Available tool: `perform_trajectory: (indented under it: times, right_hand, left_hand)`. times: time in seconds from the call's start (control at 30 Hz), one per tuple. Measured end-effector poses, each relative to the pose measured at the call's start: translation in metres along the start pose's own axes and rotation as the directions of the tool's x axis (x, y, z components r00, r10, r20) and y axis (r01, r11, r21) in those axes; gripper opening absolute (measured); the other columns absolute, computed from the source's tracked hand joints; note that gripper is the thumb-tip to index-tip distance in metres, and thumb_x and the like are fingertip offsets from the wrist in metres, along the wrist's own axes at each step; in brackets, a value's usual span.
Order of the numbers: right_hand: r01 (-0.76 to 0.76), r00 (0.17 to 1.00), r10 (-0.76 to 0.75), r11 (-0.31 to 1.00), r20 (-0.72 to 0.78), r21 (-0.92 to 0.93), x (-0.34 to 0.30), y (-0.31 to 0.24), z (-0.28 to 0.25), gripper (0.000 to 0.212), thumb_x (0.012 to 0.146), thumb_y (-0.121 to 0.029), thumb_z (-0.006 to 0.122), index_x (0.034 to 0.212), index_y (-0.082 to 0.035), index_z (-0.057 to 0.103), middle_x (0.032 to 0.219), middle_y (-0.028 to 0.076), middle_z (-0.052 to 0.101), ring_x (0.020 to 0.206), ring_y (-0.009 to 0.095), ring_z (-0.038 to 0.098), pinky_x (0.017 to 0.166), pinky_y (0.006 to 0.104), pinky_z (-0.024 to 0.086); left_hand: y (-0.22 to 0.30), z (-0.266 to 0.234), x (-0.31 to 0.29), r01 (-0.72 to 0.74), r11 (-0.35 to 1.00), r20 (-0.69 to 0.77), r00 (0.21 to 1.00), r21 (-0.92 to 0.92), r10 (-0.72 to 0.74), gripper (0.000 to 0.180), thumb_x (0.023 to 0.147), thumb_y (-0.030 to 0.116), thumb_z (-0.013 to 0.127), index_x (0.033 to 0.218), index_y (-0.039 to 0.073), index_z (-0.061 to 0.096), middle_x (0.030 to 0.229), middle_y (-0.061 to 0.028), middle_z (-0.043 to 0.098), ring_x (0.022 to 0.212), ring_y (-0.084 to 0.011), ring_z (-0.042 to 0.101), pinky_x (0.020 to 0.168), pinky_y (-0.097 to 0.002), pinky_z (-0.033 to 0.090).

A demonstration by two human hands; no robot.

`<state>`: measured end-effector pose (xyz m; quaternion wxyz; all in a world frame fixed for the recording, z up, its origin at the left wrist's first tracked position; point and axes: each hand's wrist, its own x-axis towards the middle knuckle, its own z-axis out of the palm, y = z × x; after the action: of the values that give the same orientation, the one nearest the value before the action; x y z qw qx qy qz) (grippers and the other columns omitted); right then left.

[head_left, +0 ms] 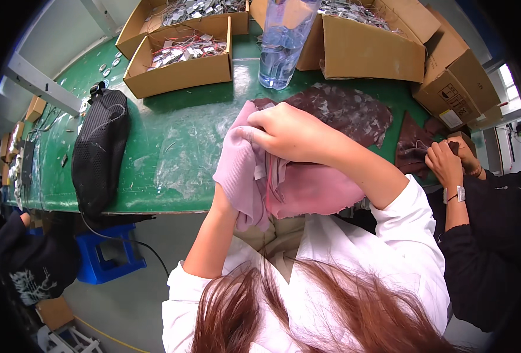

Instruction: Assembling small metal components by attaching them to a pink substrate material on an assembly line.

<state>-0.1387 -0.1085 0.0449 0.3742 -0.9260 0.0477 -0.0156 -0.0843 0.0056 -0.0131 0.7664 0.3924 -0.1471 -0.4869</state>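
Observation:
A lilac-pink ribbed cloth (237, 162) is draped over my left hand, whose fingers are hidden under it. Only my left wrist and forearm (208, 238) show below its folds. My right hand (275, 130) comes across from the right, fingers curled, and pinches the upper part of this cloth. Thin red and grey wire-like strands (274, 185) hang beneath my right hand, partly hidden. A brighter pink cloth with a ragged edge (319, 188) lies at the table's front edge under my right forearm. Behind my hands a dark brown stained cloth (345, 112) is spread on the table.
Cardboard boxes of small grey wired parts (181, 73) (372, 50) stand along the back. Between them is a clear bottle of water (284, 44). A black mesh pouch (101, 150) lies left on the green table (178, 135). At right, another person's hands (445, 162) hold brown cloth.

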Motion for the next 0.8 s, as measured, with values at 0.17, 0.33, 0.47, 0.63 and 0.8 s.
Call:
perform_trajectory:
  times: [0.17,0.33,0.47,0.63,0.8]
  right_hand:
    - [-0.042,0.997,0.034,0.993,-0.073,-0.113,0.006,0.008,0.009,0.029,0.085,-0.025,0.050,0.088,0.001,0.062,0.070,0.015,0.059,0.063,0.022,0.055,0.062,0.0319,0.044]
    - [-0.060,0.998,0.051,0.938,0.035,0.341,-0.003,0.007,-0.014,0.033,0.085,-0.026,0.054,0.064,0.000,0.051,0.053,-0.002,0.041,0.050,0.004,0.038,0.045,0.0238,0.032]
    - [-0.233,0.964,0.145,0.862,0.223,0.451,-0.014,0.002,-0.024,0.036,0.084,-0.024,0.056,0.057,-0.005,0.043,0.052,-0.006,0.036,0.048,0.002,0.033,0.043,0.0214,0.028]
    - [-0.151,0.898,-0.115,0.827,0.425,0.542,-0.021,-0.008,-0.032,0.040,0.082,-0.021,0.059,0.054,-0.006,0.035,0.051,-0.006,0.030,0.048,0.003,0.027,0.042,0.0226,0.023]
    - [0.089,0.980,-0.126,0.969,0.151,0.231,-0.020,0.001,-0.011,0.030,0.075,-0.017,0.063,0.059,0.000,0.044,0.051,0.003,0.039,0.048,0.011,0.034,0.046,0.0266,0.031]
  left_hand:
    - [-0.001,-0.006,-0.002,-0.104,0.988,0.042,0.994,0.118,0.099,0.042,0.091,0.021,0.038,0.128,0.002,0.032,0.099,-0.0069,0.052,0.082,-0.0105,0.053,0.069,-0.0232,0.047]
    - [0.000,-0.006,-0.017,-0.109,0.993,-0.132,0.986,-0.039,0.103,0.036,0.089,0.021,0.042,0.119,0.002,0.041,0.099,-0.0060,0.052,0.083,-0.0107,0.053,0.070,-0.0223,0.046]
    - [-0.003,-0.018,-0.010,-0.078,0.992,-0.176,0.983,-0.099,0.060,0.029,0.089,0.025,0.044,0.108,0.003,0.047,0.095,-0.0064,0.052,0.079,-0.0103,0.053,0.066,-0.0208,0.044]
    - [-0.006,-0.029,-0.003,-0.103,0.969,0.260,0.952,-0.223,0.161,0.036,0.091,0.031,0.036,0.083,-0.002,0.049,0.083,-0.0120,0.055,0.073,-0.0172,0.053,0.065,-0.0270,0.045]
    - [0.005,-0.008,-0.009,-0.299,0.945,0.166,0.946,0.130,0.277,0.025,0.084,0.020,0.048,0.086,-0.005,0.053,0.082,-0.0113,0.057,0.072,-0.0146,0.053,0.065,-0.0262,0.045]
